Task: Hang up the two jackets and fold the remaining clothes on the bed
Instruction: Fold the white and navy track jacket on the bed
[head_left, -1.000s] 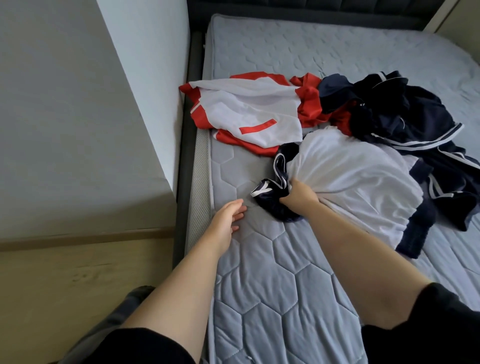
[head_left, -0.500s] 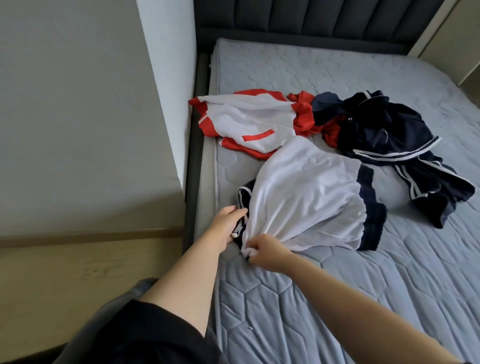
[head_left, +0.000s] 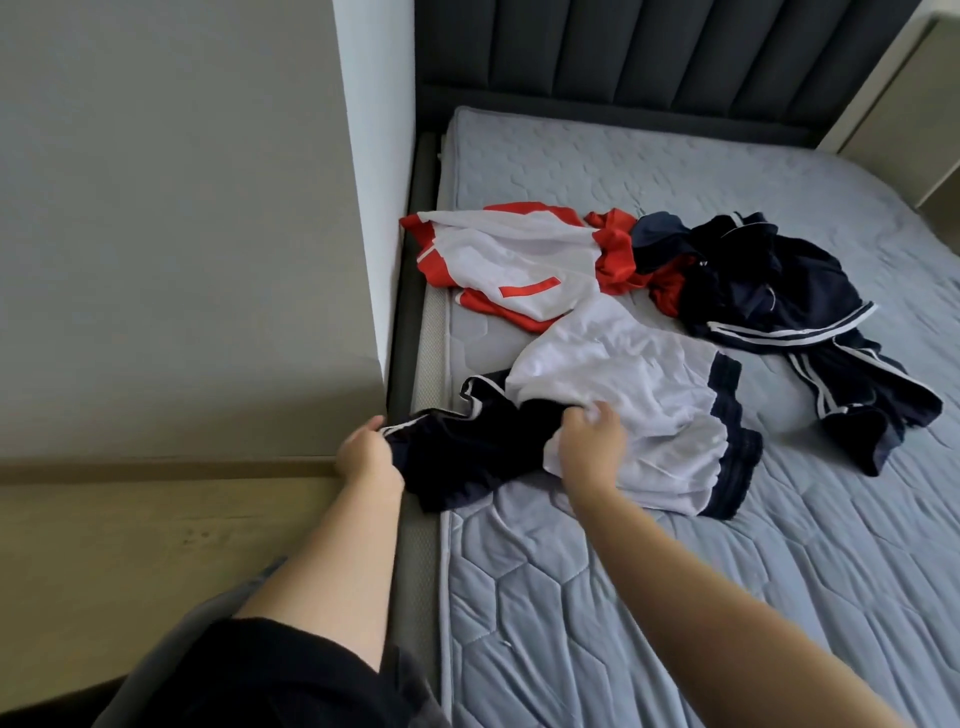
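Note:
A white and navy jacket (head_left: 628, 379) lies crumpled near the left edge of the grey mattress (head_left: 675, 597). My left hand (head_left: 366, 452) grips its navy sleeve end at the bed's edge. My right hand (head_left: 592, 441) clutches a bunch of its white cloth beside the navy part. Behind it lies a white and red jacket (head_left: 514, 260). A heap of navy clothes with white stripes (head_left: 779, 306) sprawls to the right, with a red garment (head_left: 621, 249) partly under it.
A white wall corner (head_left: 369, 182) and a wooden panel (head_left: 156, 530) stand close to the bed's left side. The dark padded headboard (head_left: 649, 57) runs along the back. A pale cabinet (head_left: 914, 98) stands at the right rear.
The white and navy jacket has been dragged toward the bed's left edge. My left hand took hold of its navy sleeve and pulled it left. My right hand shifted its hold on the white cloth.

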